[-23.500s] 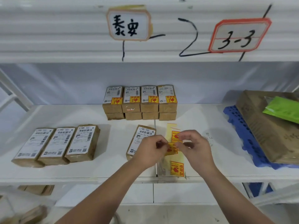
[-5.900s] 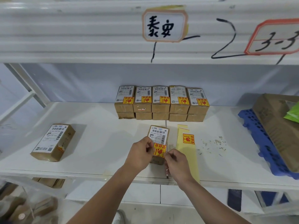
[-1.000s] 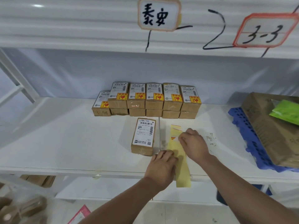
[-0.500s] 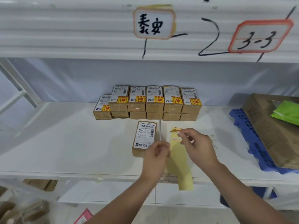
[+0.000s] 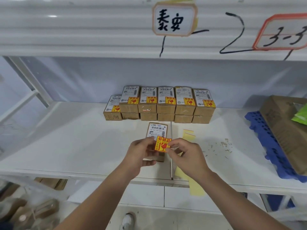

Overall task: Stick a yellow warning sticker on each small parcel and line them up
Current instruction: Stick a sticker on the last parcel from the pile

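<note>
My right hand (image 5: 184,155) pinches the sticker (image 5: 162,144) over the parcel (image 5: 157,131) (label up). My left hand (image 5: 141,154) grips its near end.

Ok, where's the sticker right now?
Head view, centre: the right hand pinches the sticker over the near end of the lone parcel, which the left hand grips, just left of the backing strip.

Left hand (image 5: 141,153), right hand (image 5: 187,157) close together, fingers pinched.

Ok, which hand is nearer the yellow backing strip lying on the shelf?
Right. The right hand, pinching the sticker, is over the middle of the backing strip; the left hand holds the parcel, off to its left.
</note>
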